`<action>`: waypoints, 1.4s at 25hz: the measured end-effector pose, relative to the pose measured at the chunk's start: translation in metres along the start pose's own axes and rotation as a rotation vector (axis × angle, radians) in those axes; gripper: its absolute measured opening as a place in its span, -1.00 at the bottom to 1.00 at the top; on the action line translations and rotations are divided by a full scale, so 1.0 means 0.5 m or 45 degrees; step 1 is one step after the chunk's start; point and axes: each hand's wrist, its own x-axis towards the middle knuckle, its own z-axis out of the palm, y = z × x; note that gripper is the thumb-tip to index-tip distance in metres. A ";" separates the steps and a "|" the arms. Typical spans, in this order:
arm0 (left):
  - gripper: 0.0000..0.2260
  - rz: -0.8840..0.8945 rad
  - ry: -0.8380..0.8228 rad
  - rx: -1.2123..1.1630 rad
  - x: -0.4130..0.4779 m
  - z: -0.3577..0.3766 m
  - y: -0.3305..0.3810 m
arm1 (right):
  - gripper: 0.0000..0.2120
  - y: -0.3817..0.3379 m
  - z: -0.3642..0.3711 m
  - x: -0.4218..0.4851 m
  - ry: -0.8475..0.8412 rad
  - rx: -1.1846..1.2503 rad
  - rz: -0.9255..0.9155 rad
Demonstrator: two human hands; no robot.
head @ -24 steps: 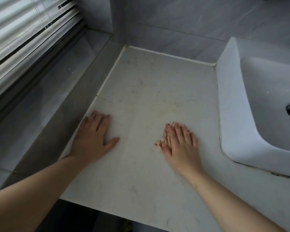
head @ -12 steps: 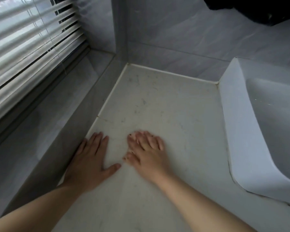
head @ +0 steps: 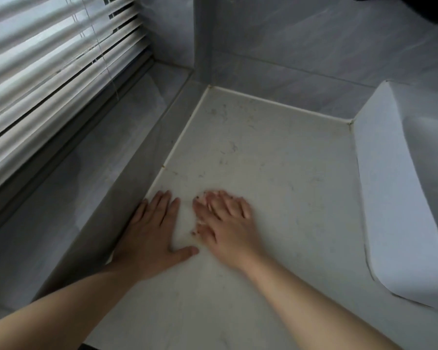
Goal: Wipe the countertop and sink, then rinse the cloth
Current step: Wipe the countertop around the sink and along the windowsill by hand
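The right hand has slid left across the countertop and now lies just beside the left hand, where a second ago the two were well apart.

At far left hangs a blind over a grey sill. The left hand lies flat at the countertop's left edge, fingers straight and thumb out, holding nothing. The right hand, a little blurred, also lies palm down with fingers spread, and nothing shows under or in it. No cloth is in view, so where it is cannot be told.

Dark specks and faint streaks lie beyond both sets of fingertips, towards the back wall. The countertop's long axis runs that same way, from its front edge to the wall, so a wiping stroke would likely go forward.

The sink stands at the right, well apart from the hands. The right hand is nearer to it.
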 end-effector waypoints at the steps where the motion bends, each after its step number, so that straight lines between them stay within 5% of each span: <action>1: -0.05 0.019 -0.016 0.000 0.001 0.000 -0.003 | -0.46 0.015 0.000 -0.016 0.026 0.005 -0.032; 7: -0.09 -0.069 0.004 -0.221 -0.083 -0.003 -0.007 | -0.47 0.159 -0.029 -0.017 -0.031 0.047 0.823; 9: -0.13 -0.094 0.039 -0.256 -0.138 0.006 -0.005 | -0.48 0.086 -0.021 0.008 -0.020 0.074 0.726; 14: -0.11 -0.066 0.035 -0.326 -0.167 0.012 -0.012 | -0.51 -0.158 0.011 -0.010 0.009 0.104 -0.083; 17: -0.07 -0.056 -0.020 -0.269 -0.168 0.014 -0.019 | -0.52 -0.109 0.004 -0.111 -0.046 0.053 -0.262; 19: -0.06 -0.036 -0.062 -0.192 -0.173 0.016 -0.019 | -0.47 -0.007 -0.002 -0.143 -0.005 -0.055 -0.090; 22: -0.13 -0.074 -0.049 -0.160 -0.186 0.015 -0.009 | -0.39 0.034 -0.015 -0.102 -0.013 0.015 0.483; 24: -0.22 -0.089 -0.041 -0.170 -0.200 0.014 -0.005 | -0.38 -0.066 -0.006 -0.102 -0.061 0.065 0.385; 26: -0.33 -0.075 -0.016 -0.162 -0.211 0.014 -0.008 | -0.45 -0.153 -0.005 -0.169 -0.075 0.042 -0.020; 28: -0.42 -0.060 0.026 -0.165 -0.217 0.012 -0.013 | -0.50 -0.119 -0.007 -0.252 -0.106 0.022 -0.214; 30: -0.44 -0.051 0.065 -0.151 -0.216 0.016 -0.010 | -0.47 -0.009 -0.006 -0.285 -0.074 -0.073 -0.001; 33: -0.46 -0.070 0.100 -0.143 -0.213 0.019 0.000 | -0.31 0.067 -0.021 -0.262 0.010 0.014 0.639; 35: -0.45 -0.086 0.099 -0.158 -0.214 0.018 0.003 | -0.32 -0.030 -0.018 -0.245 0.032 0.030 0.579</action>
